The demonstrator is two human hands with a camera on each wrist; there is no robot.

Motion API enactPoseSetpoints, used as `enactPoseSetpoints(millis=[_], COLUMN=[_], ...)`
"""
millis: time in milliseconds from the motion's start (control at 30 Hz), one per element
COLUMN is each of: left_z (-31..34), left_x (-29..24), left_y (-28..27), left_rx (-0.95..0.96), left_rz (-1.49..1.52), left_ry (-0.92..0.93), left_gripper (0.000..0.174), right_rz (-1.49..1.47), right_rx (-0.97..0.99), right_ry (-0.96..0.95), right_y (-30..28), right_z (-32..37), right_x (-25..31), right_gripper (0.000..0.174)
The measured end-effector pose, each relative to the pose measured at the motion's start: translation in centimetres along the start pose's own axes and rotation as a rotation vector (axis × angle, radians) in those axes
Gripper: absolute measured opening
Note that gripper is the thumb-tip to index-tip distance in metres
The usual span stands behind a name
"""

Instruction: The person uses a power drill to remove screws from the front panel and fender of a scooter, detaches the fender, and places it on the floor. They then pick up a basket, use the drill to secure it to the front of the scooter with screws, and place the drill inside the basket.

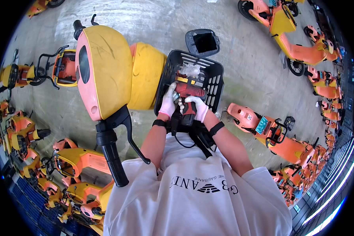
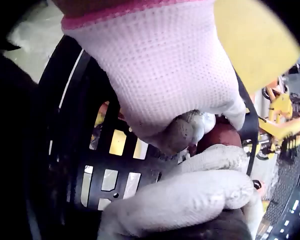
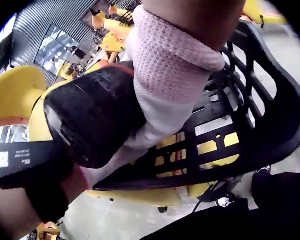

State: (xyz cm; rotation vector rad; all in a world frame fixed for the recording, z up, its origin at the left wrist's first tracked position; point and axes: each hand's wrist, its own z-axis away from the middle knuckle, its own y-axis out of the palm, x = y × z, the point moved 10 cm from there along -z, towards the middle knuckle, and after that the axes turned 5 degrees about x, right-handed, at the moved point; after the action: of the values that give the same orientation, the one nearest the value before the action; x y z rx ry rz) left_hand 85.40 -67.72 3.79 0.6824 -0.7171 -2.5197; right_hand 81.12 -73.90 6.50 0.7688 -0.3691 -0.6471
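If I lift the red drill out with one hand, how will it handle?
Likely stiff: the drill looks hard-cased. It may feel heavy for its size, weighted toward the chunky black battery at the handle's foot. With its body crosswise to the handle, it could twist in a loose grip; the right hand is round the handle.

The black basket [image 1: 217, 74] opens upward, but its slatted walls hem the sides and the cordless power tool [image 1: 190, 91] obstructs its near half; the brake lever [image 1: 130, 134] juts beside the left forearm [image 1: 152, 135].
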Motion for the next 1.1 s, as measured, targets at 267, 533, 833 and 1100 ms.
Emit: enactPoseSetpoints(millis=[267, 533, 833, 1100], left_z=[-0.3, -0.9, -0.1, 0.6], left_x=[-0.1, 0.1, 0.2, -0.2], left_y=[0.3, -0.4, 0.1, 0.4], left_rx=[0.091, 0.09, 0.101, 0.014], left_rz=[0.008, 0.031, 0.051, 0.015], left_ry=[0.025, 0.04, 0.026, 0.039], left_gripper=[0.045, 0.042, 0.047, 0.045], right_rz=[0.054, 0.111, 0.275, 0.188], right_rx=[-0.006, -0.06, -0.108, -0.155], right_ry=[-0.052, -0.025, -0.056, 0.003], right_y=[-0.9, -0.5, -0.1, -0.2], right_z=[0.5, 0.9, 1.3, 1.6], right_x=[-0.1, -0.2, 0.6, -0.2], right_gripper=[0.022, 0.019, 0.017, 0.013])
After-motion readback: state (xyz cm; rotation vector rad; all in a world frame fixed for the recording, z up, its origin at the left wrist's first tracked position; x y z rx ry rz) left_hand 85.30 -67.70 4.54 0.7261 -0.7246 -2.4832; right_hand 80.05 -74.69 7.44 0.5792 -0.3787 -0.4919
